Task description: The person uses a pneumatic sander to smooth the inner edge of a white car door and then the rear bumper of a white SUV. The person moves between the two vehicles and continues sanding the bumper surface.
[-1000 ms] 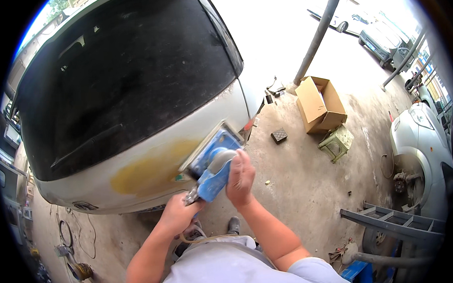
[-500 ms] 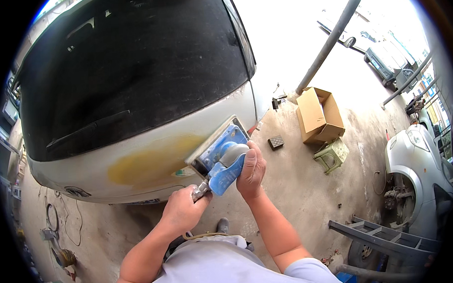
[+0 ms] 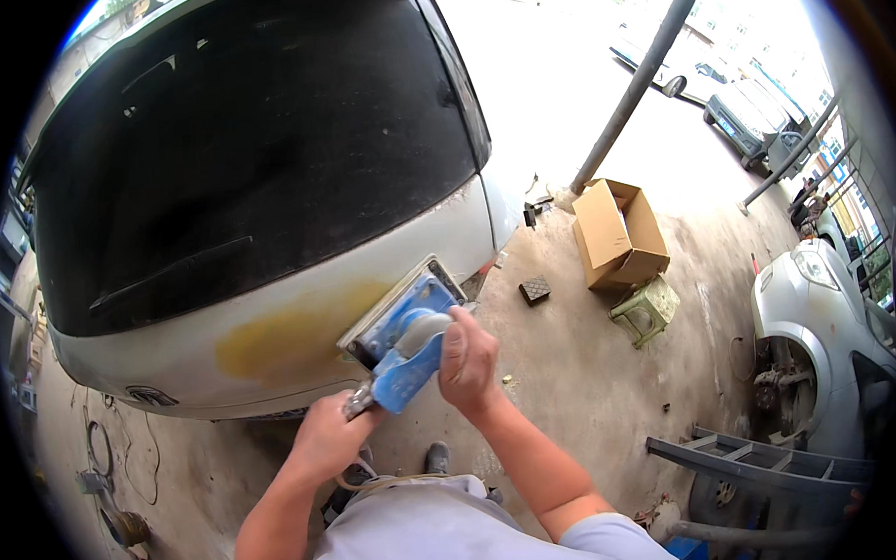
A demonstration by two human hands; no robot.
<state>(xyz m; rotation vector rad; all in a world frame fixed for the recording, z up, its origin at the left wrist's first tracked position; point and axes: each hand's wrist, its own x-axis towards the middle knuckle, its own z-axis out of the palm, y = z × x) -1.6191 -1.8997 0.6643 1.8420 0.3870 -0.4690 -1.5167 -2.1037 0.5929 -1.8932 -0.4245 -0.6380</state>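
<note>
Gripping a blue pad sander (image 3: 402,375) at frame centre, the two hands split the load. The left hand (image 3: 327,440) closes round its metal fitting (image 3: 358,402), probably steadying the tail; the right hand (image 3: 471,363) curls partway about the body, likely for guidance, some fingers hidden. The pad seems angled to match the white tailgate (image 3: 446,221), beside the yellow patch (image 3: 263,346).

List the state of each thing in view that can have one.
Left hand: closed on the metal end of the blue sander
Right hand: against the blue sander, grip unclear
Blue sander: held
Tailgate: shut, yellow-patched
Cardboard box: open
Silver car at right: front wheel off
</note>
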